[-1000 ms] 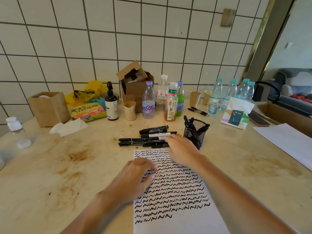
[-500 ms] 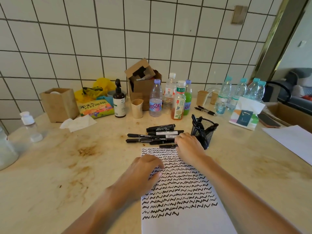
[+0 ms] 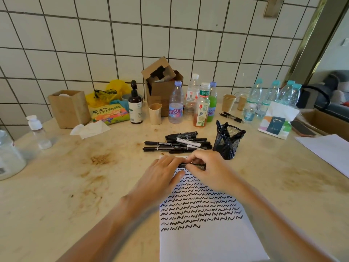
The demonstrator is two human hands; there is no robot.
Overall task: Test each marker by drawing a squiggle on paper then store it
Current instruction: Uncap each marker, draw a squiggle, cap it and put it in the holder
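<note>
A white sheet of paper (image 3: pixel 207 237) lies in front of me, covered with rows of black squiggles. Over its top edge my left hand (image 3: pixel 160 174) and my right hand (image 3: pixel 209 167) both grip one black marker (image 3: pixel 196 165), held level between them. Just beyond the hands, several loose black markers (image 3: pixel 179 143) lie in a pile on the table. A black mesh pen cup (image 3: pixel 227 142) stands to the right of the pile with several markers upright in it.
Bottles, paper cups, a cardboard box (image 3: pixel 162 87) and a pump bottle (image 3: pixel 135 106) line the tiled wall. A tissue pack (image 3: pixel 275 123) and a phone (image 3: pixel 302 128) sit right. More white paper (image 3: pixel 328 152) lies at the right edge; a plastic jar (image 3: pixel 9 157) far left.
My right hand has come back from the marker pile holding one marker. My left hand has moved up from the paper and taken hold of the marker's other end.
</note>
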